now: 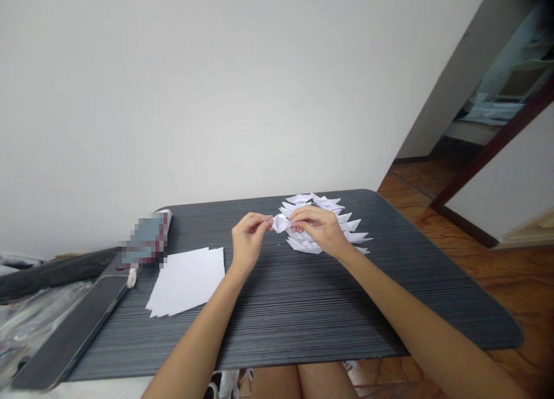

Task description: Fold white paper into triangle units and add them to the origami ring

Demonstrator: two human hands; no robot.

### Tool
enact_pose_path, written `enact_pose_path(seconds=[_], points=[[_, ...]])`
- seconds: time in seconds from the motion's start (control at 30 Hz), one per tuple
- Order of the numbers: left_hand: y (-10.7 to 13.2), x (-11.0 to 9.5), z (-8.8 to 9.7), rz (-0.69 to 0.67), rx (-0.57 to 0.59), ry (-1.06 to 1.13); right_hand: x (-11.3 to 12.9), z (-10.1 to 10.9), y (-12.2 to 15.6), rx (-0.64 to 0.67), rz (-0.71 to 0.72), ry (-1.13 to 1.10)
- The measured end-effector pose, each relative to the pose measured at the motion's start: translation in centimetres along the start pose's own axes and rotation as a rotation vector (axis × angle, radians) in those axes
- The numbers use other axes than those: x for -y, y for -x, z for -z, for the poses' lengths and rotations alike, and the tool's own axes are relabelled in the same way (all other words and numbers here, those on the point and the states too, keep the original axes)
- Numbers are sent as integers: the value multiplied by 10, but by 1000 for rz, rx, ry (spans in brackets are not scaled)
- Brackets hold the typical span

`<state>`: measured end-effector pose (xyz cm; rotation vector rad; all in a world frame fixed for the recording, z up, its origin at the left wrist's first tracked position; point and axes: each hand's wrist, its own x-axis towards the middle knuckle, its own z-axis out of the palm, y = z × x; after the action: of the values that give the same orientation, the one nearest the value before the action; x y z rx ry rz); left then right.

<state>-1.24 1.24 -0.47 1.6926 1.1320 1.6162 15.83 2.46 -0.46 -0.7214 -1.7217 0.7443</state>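
Observation:
Between my two hands, above the dark table, is a small folded white paper (280, 223). My left hand (250, 234) pinches its left end between thumb and fingers. The right end is gripped by my right hand (319, 228), fingers pressed together. Behind and below my right hand, several folded paper boats (355, 237) stand in rows, partly hidden by that hand. To the left of my left forearm lies a stack of white paper sheets (188, 280), slightly fanned out.
The dark wood-grain table (303, 312) stands against a white wall (242, 87). A phone (73, 329) lies at its left edge, near a blurred-out object (145, 240). Bags and plastic wrapping (43, 318) are further left. Wooden floor (485, 243) and a doorway are at right.

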Motion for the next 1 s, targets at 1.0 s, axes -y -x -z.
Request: enact_pose_path(seconds=[1.0], points=[[6, 1, -3, -311, 93, -278, 6, -9, -4, -96, -166, -285]])
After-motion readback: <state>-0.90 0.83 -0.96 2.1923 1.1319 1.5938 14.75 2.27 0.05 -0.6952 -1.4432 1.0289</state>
